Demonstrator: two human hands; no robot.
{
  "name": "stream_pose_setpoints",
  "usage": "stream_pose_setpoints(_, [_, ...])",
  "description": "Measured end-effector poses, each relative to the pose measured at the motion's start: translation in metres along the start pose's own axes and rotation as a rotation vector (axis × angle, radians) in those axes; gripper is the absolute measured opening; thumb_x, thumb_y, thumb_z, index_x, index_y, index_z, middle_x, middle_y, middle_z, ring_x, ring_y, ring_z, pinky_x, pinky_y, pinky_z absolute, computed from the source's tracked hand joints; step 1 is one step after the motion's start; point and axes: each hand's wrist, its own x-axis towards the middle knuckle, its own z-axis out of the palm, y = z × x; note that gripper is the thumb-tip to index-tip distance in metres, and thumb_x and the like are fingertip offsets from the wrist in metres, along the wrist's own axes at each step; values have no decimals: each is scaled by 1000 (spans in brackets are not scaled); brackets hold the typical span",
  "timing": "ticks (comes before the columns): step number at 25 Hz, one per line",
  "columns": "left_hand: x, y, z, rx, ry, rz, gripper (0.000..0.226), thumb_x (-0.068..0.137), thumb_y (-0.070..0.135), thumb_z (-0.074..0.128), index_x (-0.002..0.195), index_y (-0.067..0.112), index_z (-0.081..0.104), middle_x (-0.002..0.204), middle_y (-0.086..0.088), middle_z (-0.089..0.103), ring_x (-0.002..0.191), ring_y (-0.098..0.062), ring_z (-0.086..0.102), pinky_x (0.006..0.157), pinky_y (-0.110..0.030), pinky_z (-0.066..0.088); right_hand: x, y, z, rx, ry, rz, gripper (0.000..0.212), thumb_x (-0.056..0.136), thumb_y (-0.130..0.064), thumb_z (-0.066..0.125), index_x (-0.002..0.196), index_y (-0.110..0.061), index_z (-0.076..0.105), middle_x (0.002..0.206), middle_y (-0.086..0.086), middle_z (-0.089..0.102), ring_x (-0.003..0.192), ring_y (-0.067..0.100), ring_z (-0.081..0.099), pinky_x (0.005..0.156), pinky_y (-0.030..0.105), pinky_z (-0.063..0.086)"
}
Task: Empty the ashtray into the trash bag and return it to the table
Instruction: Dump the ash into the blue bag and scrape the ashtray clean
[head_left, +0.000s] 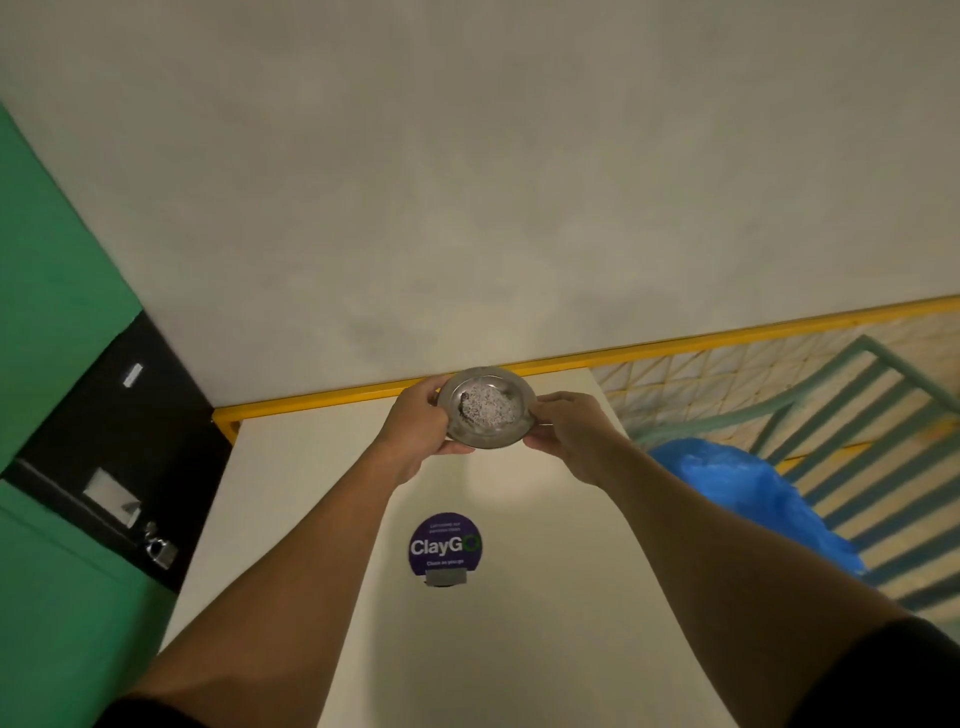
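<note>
A round metal ashtray (486, 407) with grey ash and dark debris in its bowl is held up above the far end of the white table (322, 493). My left hand (418, 426) grips its left rim, and my right hand (566, 428) pinches its right rim. The ashtray is tilted a little toward me. A blue trash bag (753, 499) sits to the right of the table, below my right forearm, its mouth hidden.
A round purple "ClayGo" sticker (445, 544) lies on the table's middle. A yellow railing (675, 348) with mesh runs behind the table. A teal metal frame (852, 415) stands at right. A green wall and a dark door with a padlock (161, 551) stand at left.
</note>
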Motion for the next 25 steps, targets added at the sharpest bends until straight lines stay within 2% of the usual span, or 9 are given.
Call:
stream_pose_setpoints(3, [2, 5, 51, -3, -37, -6, 40, 92, -4, 46, 120, 17, 64, 115, -7, 62, 94, -27, 70, 61, -35, 61, -3, -4, -52, 18, 36, 3, 11, 95, -1, 55, 88, -5, 62, 81, 14, 69, 67, 22, 69, 53, 26, 55])
stream_pose_setpoints(9, [10, 6, 159, -1, -132, -9, 40, 92, -4, 49, 121, 20, 64, 116, -9, 57, 97, -31, 69, 60, -37, 62, -10, -1, -161, 50, 148, -2, 8, 96, -4, 56, 97, -2, 64, 89, 18, 72, 75, 25, 72, 58, 30, 59])
stream_pose_setpoints(13, [10, 2, 232, 26, -225, 6, 39, 91, -3, 49, 107, 26, 69, 111, -8, 60, 93, -29, 70, 58, -36, 61, -17, 10, -231, 86, 252, 27, 6, 95, -5, 59, 92, -2, 64, 78, 15, 73, 65, 21, 73, 52, 27, 58])
stream_pose_setpoints(17, [11, -8, 297, 50, -291, -15, 42, 92, -1, 50, 90, 38, 67, 104, 1, 65, 89, -25, 71, 56, -38, 61, -21, 30, -291, 88, 349, 55, 9, 95, -5, 60, 88, -3, 65, 73, 13, 71, 58, 17, 71, 50, 26, 56])
stream_pose_setpoints(19, [14, -17, 324, 79, -320, -23, 40, 92, 0, 50, 95, 37, 66, 106, -1, 67, 88, -25, 70, 55, -38, 61, -21, 40, -314, 98, 375, 74, 10, 95, -5, 59, 88, -3, 65, 69, 11, 71, 56, 15, 70, 50, 26, 56])
stream_pose_setpoints(21, [20, -31, 351, 88, -356, -49, 40, 92, -1, 48, 112, 30, 65, 114, -5, 65, 91, -25, 68, 53, -36, 60, -20, 53, -338, 126, 396, 94, 13, 96, -5, 58, 84, -3, 65, 63, 8, 70, 54, 14, 70, 49, 26, 57])
stream_pose_setpoints(23, [28, -46, 372, 97, -372, -84, 46, 93, -2, 47, 131, 20, 56, 124, -7, 59, 99, -29, 66, 51, -35, 60, -17, 64, -358, 143, 418, 124, 15, 96, -6, 59, 82, -4, 65, 65, 9, 69, 56, 15, 69, 53, 27, 59])
stream_pose_setpoints(25, [37, -61, 393, 111, -380, -121, 51, 94, 0, 49, 141, 19, 48, 131, -4, 51, 107, -33, 62, 50, -34, 59, -12, 76, -376, 148, 431, 149, 15, 95, -7, 60, 82, -5, 65, 66, 9, 69, 57, 15, 69, 53, 27, 59])
